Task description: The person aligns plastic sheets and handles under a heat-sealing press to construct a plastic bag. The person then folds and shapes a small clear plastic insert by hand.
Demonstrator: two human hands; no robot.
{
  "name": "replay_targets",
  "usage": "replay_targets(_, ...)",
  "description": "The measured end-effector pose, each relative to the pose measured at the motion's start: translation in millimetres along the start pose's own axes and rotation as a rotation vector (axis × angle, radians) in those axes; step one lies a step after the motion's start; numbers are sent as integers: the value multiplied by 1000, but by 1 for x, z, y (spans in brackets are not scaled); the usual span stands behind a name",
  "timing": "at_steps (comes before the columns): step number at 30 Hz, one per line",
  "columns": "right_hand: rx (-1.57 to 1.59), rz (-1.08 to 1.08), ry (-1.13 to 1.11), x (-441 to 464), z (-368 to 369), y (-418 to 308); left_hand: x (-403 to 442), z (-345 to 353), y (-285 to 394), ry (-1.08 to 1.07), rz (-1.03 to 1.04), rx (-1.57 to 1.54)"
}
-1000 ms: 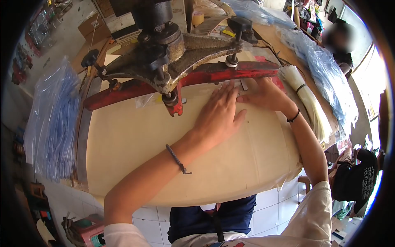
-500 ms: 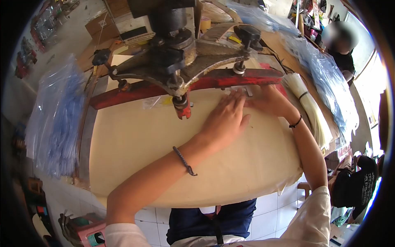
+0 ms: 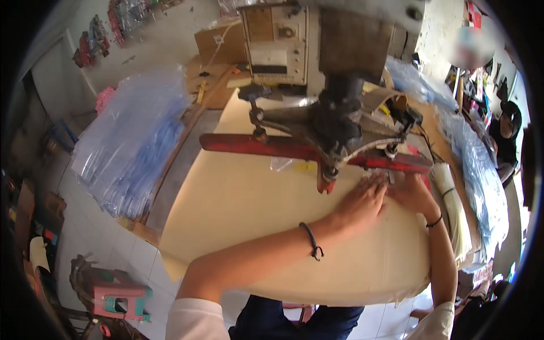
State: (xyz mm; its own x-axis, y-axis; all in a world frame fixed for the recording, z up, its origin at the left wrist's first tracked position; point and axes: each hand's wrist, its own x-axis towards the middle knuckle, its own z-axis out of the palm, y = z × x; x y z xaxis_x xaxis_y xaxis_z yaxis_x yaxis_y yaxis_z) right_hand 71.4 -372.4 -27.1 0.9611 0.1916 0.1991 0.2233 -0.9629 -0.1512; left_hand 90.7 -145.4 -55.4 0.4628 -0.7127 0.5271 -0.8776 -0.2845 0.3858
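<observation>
My left hand (image 3: pixel 362 205) lies palm down with fingers stretched over a beige sheet (image 3: pixel 260 215) that covers the worktop. Its fingertips are at a small clear plastic piece (image 3: pixel 391 177) just in front of a long red press bar (image 3: pixel 260 146). Beside it, my right hand (image 3: pixel 412 194) rests at the bar's right end, its fingers partly hidden and slightly blurred. Whether the right fingers grip the plastic does not show. Another clear piece (image 3: pixel 280 164) with a yellow patch lies near the bar's middle. A dark metal bracket (image 3: pixel 334 122) carries the bar above the sheet.
Stacked clear-blue plastic sleeves (image 3: pixel 133 141) lie at the left. A tied bundle of pale strips (image 3: pixel 451 207) and more plastic sleeves (image 3: pixel 473 170) lie at the right. A control box (image 3: pixel 277 45) stands behind. A pink-green stool (image 3: pixel 122 300) is on the floor; a person (image 3: pixel 506 136) is at far right.
The camera view has swung left, so the press, sheet and both hands appear farther right and lower. Both hands remain close together by the right part of the red bar.
</observation>
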Motion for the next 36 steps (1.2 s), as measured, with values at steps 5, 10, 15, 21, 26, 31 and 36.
replay_targets(5,114,-17,-21,-1,-17,-20,0,4,-2,-4,-1,11)
replay_targets(10,31,-57,4,1,-10,-14,1,4,-4,-11,1,8)
replay_targets(15,121,-83,5,-1,-19,-21,0,8,-3,21,9,14)
replay_targets(21,144,-69,3,-1,-13,-13,1,6,-3,1,10,6)
replay_targets(26,198,-59,39,-3,-14,-15,0,4,-1,19,-2,-25)
replay_targets(31,197,-73,44,0,-19,-20,1,1,-1,7,-26,-76)
replay_targets(36,285,-43,82,-1,-21,-25,1,-9,6,-30,-78,-72)
